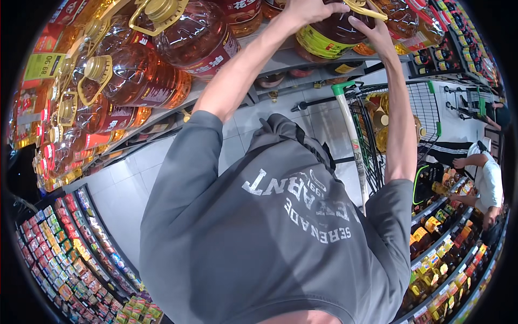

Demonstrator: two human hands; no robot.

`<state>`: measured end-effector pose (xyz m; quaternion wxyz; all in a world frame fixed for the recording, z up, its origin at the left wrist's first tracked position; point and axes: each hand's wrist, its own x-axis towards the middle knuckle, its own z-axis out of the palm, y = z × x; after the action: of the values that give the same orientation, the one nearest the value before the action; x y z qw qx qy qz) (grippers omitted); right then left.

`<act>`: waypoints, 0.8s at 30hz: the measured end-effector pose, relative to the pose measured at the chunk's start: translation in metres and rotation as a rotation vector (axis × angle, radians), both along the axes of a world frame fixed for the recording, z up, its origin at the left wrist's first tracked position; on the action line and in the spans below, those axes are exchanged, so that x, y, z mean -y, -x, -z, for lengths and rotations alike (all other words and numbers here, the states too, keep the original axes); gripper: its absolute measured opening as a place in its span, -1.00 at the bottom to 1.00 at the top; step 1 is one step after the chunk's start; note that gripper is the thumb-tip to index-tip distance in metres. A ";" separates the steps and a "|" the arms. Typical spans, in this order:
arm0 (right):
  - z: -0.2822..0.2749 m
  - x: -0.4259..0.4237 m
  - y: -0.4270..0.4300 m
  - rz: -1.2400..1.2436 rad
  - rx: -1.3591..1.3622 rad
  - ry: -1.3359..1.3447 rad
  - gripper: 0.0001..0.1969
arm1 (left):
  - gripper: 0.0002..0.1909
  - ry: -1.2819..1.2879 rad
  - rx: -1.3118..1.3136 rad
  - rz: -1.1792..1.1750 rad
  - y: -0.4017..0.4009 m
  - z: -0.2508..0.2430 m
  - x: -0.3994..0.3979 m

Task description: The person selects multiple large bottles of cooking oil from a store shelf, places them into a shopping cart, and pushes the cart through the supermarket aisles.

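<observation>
A large plastic cooking-oil bottle with a yellow-green label stands at the edge of a grey shelf, cut off by the top of the picture. My left hand grips it near its yellow handle, from the left. From the other side, my right hand has its thumb against the bottle's shoulder and its fingers by the handle. Part of both hands' fingers is hidden or out of the frame. Left of my arms, more oil bottles with dark red labels and yellow handles line the shelf.
A shopping cart with a green-trimmed handle stands at my right, with oil bottles inside. Another person with a black basket is by the shelves at right. Packaged goods fill shelves at lower left. Tiled floor shows between.
</observation>
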<state>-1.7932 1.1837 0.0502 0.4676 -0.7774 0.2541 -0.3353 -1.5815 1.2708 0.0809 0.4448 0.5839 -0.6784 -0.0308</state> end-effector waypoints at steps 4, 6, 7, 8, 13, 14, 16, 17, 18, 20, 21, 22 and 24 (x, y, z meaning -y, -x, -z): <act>-0.004 -0.030 -0.032 0.218 0.372 -0.006 -0.33 | -0.39 -0.079 -0.121 0.341 -0.023 -0.005 0.033; -0.017 -0.035 -0.038 0.213 0.356 0.054 -0.33 | -0.45 -0.139 -0.191 0.492 -0.027 -0.014 0.043; -0.021 -0.036 -0.037 0.203 0.341 0.112 -0.34 | -0.46 -0.221 -0.228 0.551 -0.030 -0.018 0.048; -0.020 -0.039 -0.036 0.357 0.272 0.207 -0.36 | -0.47 -0.223 -0.213 0.558 -0.031 -0.019 0.049; -0.027 -0.046 -0.037 0.410 0.224 0.339 -0.33 | -0.48 -0.225 -0.245 0.565 -0.036 -0.013 0.052; -0.021 -0.045 -0.037 0.481 0.182 0.361 -0.28 | -0.48 -0.227 -0.251 0.566 -0.035 -0.014 0.051; -0.012 -0.043 -0.035 0.578 0.100 0.383 -0.15 | -0.48 -0.229 -0.254 0.578 -0.032 -0.017 0.050; -0.010 -0.040 -0.032 0.589 0.101 0.387 -0.15 | -0.48 -0.227 -0.243 0.586 -0.029 -0.019 0.051; -0.012 -0.041 -0.032 0.588 0.096 0.363 -0.14 | -0.49 -0.228 -0.231 0.588 -0.030 -0.020 0.050; -0.011 -0.041 -0.031 0.582 0.087 0.349 -0.11 | -0.49 -0.236 -0.236 0.582 -0.029 -0.020 0.049; -0.010 -0.041 -0.031 0.585 0.091 0.350 -0.11 | -0.50 -0.241 -0.242 0.575 -0.029 -0.020 0.050; -0.008 -0.041 -0.032 0.601 0.091 0.346 -0.11 | -0.50 -0.241 -0.237 0.577 -0.030 -0.020 0.050; -0.008 -0.041 -0.032 0.607 0.083 0.329 -0.08 | -0.49 -0.222 -0.253 0.576 -0.030 -0.018 0.050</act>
<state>-1.7607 1.2250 0.0586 0.2247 -0.7173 0.3970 -0.5267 -1.5513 1.2205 0.0992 0.4322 0.4045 -0.7476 -0.3011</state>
